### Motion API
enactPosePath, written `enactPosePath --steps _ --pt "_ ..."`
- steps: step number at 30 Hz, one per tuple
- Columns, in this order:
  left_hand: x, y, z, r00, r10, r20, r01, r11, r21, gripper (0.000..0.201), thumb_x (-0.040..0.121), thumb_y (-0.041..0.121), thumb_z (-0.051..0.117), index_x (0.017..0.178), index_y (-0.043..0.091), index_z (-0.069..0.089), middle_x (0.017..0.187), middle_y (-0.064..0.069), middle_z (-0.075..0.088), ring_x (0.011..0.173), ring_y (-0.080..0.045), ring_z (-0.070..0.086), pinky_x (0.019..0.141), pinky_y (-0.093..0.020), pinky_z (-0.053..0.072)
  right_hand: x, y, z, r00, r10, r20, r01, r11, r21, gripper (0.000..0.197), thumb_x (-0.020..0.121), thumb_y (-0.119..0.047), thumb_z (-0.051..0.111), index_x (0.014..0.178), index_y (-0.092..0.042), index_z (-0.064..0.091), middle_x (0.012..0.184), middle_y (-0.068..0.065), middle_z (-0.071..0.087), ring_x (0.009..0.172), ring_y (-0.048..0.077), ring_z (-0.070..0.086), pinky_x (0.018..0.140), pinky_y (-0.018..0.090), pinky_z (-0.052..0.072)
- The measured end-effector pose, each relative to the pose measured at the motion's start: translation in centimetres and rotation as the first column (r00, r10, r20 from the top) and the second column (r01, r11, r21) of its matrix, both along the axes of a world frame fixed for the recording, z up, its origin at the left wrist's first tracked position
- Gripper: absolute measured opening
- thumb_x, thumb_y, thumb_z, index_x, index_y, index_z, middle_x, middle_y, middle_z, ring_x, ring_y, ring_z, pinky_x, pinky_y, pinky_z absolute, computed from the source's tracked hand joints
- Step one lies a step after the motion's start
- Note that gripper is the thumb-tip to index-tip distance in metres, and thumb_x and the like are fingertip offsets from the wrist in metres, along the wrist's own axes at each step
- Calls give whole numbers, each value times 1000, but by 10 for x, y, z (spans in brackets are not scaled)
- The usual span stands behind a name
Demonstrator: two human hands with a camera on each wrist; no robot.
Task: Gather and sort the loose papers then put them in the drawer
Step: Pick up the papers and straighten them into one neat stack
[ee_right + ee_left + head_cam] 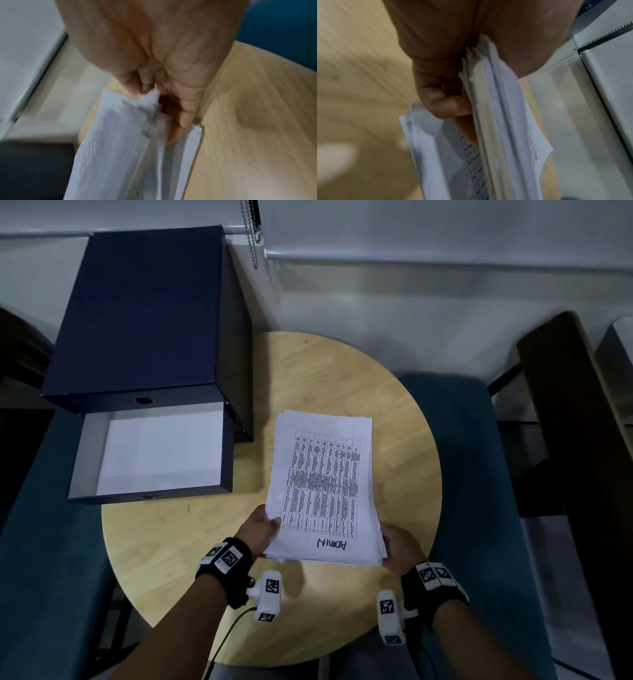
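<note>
In the lower middle of the head view, the left hand (260,529) pinched the near left corner of the stack of papers (325,491), its thumb lying on the top sheet and its fingers (452,106) curled beneath, as the left wrist view showed. The right hand (399,546) gripped the near right corner of the same stack, fingers (187,111) curled under the sheets and the thumb above them. The stack reached away from both hands toward the centre of the frame, held over the round wooden table (164,542); its top sheet carried a printed grid and the handwritten word ADMIN at the near edge. To the left of the papers, at the frame's left centre, the drawer (154,453) of the dark blue cabinet (144,313) stood pulled open, its pale inside showing. Blue chairs (479,474) flanked the table.
</note>
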State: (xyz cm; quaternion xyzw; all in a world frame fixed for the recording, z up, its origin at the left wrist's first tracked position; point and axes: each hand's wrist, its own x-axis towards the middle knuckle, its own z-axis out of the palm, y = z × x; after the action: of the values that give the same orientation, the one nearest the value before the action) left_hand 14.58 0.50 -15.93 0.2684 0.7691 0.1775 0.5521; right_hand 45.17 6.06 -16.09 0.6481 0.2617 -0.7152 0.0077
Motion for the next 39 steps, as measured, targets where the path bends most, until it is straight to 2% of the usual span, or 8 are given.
enactPosePath --steps 5,8,17,20,25,30,34,39 --pt "1 5 10 999 -30 -18 30 999 -10 28 102 23 51 125 6 51 116 -14 62 100 -31 59 79 -34 46 -4 -5 6 999 -44 14 37 944 328 37 86 -11 67 122 -4 59 124 2 57 121 22 55 96 14 37" --pt "-2 3 6 989 89 119 -88 996 -15 23 103 11 51 125 6 55 117 -17 67 86 -24 64 67 -29 51 -6 -9 10 999 -42 19 33 938 345 27 93 -8 59 120 -13 59 126 6 57 107 23 61 106 31 43" --pt "-8 6 15 997 48 57 -49 998 25 42 100 9 53 140 16 46 125 -10 63 102 -29 64 85 -32 51 -9 -10 20 948 -268 -174 295 943 155 22 95 2 50 98 -6 71 106 16 71 91 24 68 74 33 55" --pt "-1 6 17 988 -128 -88 130 991 17 52 94 39 55 142 31 35 118 -4 67 97 -26 69 83 -31 53 -9 -10 18 961 -207 -184 243 950 196 23 90 4 54 102 -3 73 111 19 71 99 32 68 85 44 57" --pt "5 7 11 953 -165 -255 148 985 -86 72 89 63 52 139 11 49 128 -18 60 117 -36 59 102 -43 48 -12 -11 20 957 -209 -199 248 948 200 26 87 11 55 105 1 70 97 17 74 76 27 70 64 33 58" --pt "13 13 21 930 -189 -315 143 976 -165 63 93 48 58 138 5 49 140 -22 48 126 -38 51 107 -41 43 -7 -9 3 999 -10 36 -3 941 339 31 81 3 61 108 -8 71 89 7 73 83 28 70 79 46 59" --pt "17 15 26 895 -253 -367 174 957 -234 65 89 46 59 143 11 47 140 -20 46 129 -38 48 108 -40 42 -13 -14 9 897 120 426 -342 798 496 18 79 -13 64 90 -23 74 83 -6 72 78 15 68 76 27 54" --pt "22 10 26 873 -281 -399 178 945 -275 65 87 51 60 141 14 50 136 -18 51 125 -36 50 104 -40 43 -16 -19 8 891 40 452 -305 790 532 7 80 -12 65 80 -18 69 81 -1 72 72 18 68 72 28 56"
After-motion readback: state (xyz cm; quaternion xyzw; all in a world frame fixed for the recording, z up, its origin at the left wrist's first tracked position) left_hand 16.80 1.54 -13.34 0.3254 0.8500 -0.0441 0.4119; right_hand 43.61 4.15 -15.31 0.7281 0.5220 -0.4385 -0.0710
